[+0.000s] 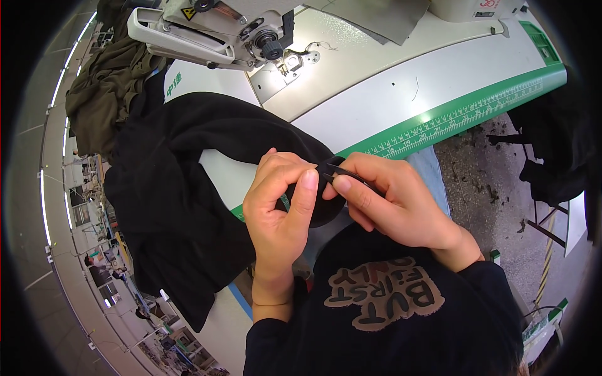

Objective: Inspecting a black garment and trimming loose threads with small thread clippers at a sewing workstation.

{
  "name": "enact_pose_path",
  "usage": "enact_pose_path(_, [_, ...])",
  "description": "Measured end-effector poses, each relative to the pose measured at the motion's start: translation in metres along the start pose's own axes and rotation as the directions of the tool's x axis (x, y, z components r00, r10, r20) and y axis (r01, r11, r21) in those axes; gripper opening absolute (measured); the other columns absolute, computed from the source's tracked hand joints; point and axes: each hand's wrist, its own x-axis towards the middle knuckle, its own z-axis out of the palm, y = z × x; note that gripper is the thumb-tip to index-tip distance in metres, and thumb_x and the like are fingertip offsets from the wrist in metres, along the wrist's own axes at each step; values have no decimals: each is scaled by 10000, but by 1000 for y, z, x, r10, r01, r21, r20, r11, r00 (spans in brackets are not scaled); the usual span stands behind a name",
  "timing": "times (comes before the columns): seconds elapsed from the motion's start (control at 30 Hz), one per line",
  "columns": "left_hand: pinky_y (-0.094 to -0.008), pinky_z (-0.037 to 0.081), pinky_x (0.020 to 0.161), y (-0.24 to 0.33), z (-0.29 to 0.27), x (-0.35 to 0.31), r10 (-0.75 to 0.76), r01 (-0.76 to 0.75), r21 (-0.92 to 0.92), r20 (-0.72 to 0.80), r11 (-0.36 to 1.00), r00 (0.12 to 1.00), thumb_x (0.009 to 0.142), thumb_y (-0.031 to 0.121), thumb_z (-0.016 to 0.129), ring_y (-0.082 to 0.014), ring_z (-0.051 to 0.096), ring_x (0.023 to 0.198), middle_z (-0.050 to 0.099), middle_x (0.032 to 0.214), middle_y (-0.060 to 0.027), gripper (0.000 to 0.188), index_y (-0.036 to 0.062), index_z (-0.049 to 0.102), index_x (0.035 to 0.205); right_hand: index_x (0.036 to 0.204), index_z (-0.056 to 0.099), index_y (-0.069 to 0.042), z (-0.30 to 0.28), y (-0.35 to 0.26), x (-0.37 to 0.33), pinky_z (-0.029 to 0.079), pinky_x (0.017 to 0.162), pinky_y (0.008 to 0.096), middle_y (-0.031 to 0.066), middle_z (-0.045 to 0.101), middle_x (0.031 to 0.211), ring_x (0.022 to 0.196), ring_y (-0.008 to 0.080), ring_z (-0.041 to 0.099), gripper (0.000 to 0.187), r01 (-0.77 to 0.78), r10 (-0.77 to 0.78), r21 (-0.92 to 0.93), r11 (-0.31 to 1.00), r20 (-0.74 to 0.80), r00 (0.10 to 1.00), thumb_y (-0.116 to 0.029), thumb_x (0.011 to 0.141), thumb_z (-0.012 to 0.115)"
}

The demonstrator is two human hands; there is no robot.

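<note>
A large black garment [169, 194] lies over the sewing table's left part and runs across to my hands. My left hand [282, 200] is closed, thumb against forefinger, pinching a bit of the garment's black cloth near the table's front edge. In the fingers of my right hand [395, 200] is a slim black two-pronged tool, apparently tweezers [343, 172]. Its two tips stand slightly apart, pointing left at the cloth by my left fingertips. Both hands nearly meet in front of my chest. What lies exactly between the tips is too small to tell.
Behind the garment stands a white sewing machine [213, 37], its needle area lit. A green ruler strip [451, 119] edges the white table [370, 100]. Brown-green cloth [103, 94] is heaped at far left; grey sheet material [382, 19] lies at the back. Black cloth hangs at right.
</note>
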Motion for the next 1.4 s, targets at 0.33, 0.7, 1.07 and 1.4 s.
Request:
enact_pose_path(0.33, [-283,410,850,2,-3,0,-143,144,-197,19,970,989,910,52,598,-167,516,809,585,835,-73,92,-24,601,859,888,653,-11,-12,6,7,333,484,213,5,581,774,574,48,485,89,300,-472,-503,811,-259,843,-72,843,701])
enact_pose_path(0.7, [-316,452,850,-12,-15,5,318,-296,218,-73,930,945,716,-63,760,-230,568,916,614,923,-80,249,27,678,933,898,691,-63,-16,37,19,359,483,203,31,638,889,590,80,499,183,598,-779,-594,538,-78,622,-18,730,748])
enact_pose_path(1.07, [-238,450,568,24,-3,-50,-151,142,146,53,979,987,866,3,694,-145,581,682,637,1004,-132,155,13,621,1002,963,711,-120,-21,45,14,379,469,212,51,663,947,571,93,509,339,574,-905,-812,104,162,393,-69,634,776])
enact_pose_path(1.4, [-202,426,528,17,29,-34,-475,315,-721,-23,617,880,952,48,602,-100,571,652,659,913,-93,64,-2,596,990,962,701,-126,-22,44,5,407,504,229,50,674,959,591,111,536,322,577,-875,-804,143,170,453,-75,655,784])
